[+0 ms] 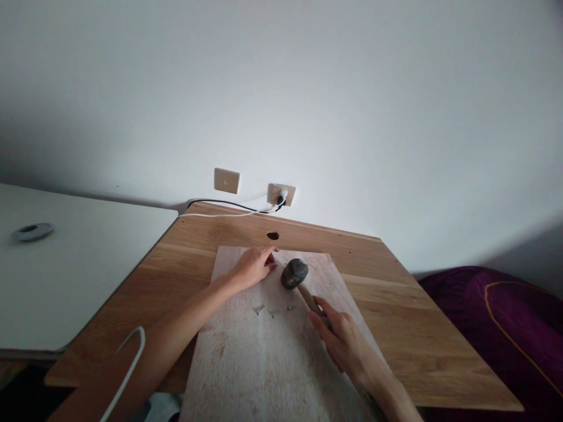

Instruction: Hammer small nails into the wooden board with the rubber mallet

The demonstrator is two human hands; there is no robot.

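My right hand [341, 334] is wrapped round the wooden handle of a mallet [295, 274] with a black head. The mallet head is over the far part of a pale wooden board [246, 363], and I cannot tell whether it touches the board. Just left of the head is my left hand [257, 265], thumb and fingers bent but apart, with nothing visible between them. Several small nails lie on or stand in the board: one nail [260, 309] and another [291, 308] nearer me, and one nail [317, 268] right of the mallet head.
The board rests on a wooden desk [396, 328] with a cable hole [273, 235]. Cables run along the wall to a socket [281, 194]. A white table [88, 269] adjoins on the left, bearing a grey ring-shaped object [33, 232]. Purple fabric [497, 316] lies at right. A white cord [132, 363] crosses my left arm.
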